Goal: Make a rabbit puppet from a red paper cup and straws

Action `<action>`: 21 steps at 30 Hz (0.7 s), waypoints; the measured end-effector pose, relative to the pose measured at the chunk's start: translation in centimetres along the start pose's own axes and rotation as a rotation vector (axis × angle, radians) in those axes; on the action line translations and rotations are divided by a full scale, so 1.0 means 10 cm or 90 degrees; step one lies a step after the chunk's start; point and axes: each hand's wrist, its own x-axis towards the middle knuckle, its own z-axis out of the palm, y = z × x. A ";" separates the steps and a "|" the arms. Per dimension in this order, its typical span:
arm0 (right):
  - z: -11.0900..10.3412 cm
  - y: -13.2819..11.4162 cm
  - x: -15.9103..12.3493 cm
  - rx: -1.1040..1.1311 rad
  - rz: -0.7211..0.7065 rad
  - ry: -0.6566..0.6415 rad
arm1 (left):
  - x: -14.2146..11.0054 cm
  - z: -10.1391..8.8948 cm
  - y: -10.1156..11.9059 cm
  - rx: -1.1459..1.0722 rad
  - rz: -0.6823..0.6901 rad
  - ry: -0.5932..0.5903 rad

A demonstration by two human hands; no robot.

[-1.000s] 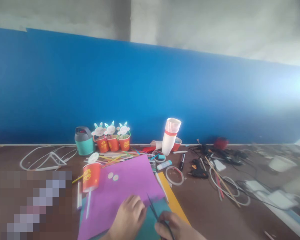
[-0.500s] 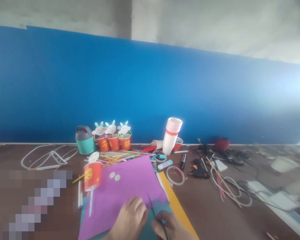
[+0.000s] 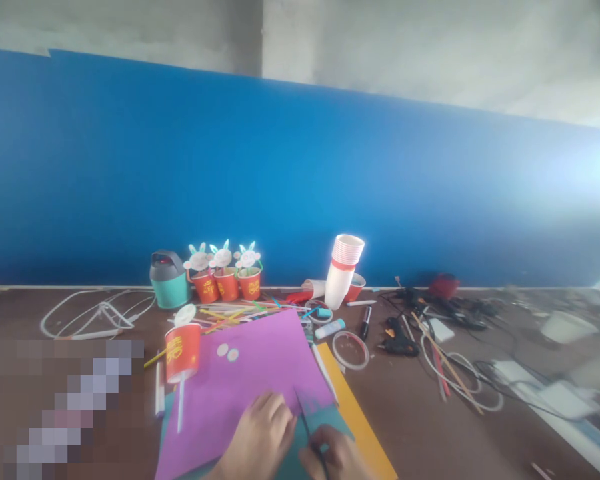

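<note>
The right hand (image 3: 334, 455) has its fingers closed around the handles of dark scissors (image 3: 307, 431), which point away over a teal sheet (image 3: 330, 419); the grip is partly hidden and the lower hand blurred. The left hand (image 3: 264, 427) lies over the near edge of a purple sheet (image 3: 260, 373), fingers bent and close together; whether they pinch anything cannot be told. Both wrists run off the bottom.

Three red cups (image 3: 227, 287) at the back each hold a rabbit-faced figure (image 3: 222, 259). A tilted red paper cup (image 3: 184, 353) overlaps the purple sheet's left side, a white disc (image 3: 185, 314) above its rim. Stacked white cups (image 3: 339, 285) partly cover another red cup (image 3: 357, 290), its contents unclear. Blocky squares hide part of the bench (image 3: 420, 427) at left.
</note>
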 end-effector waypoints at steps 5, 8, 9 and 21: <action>0.06 0.03 0.03 0.019 0.027 -0.014 | -0.01 0.01 0.01 -0.003 0.019 0.003; 0.06 -0.02 0.04 0.032 0.030 -0.019 | -0.01 0.01 0.01 0.006 0.030 0.017; 0.06 -0.04 0.03 0.024 0.033 -0.016 | -0.01 0.00 0.01 0.009 0.029 0.023; -1.30 -0.04 -0.20 0.018 0.163 -0.329 | 0.03 -0.13 0.02 -0.006 -0.008 0.061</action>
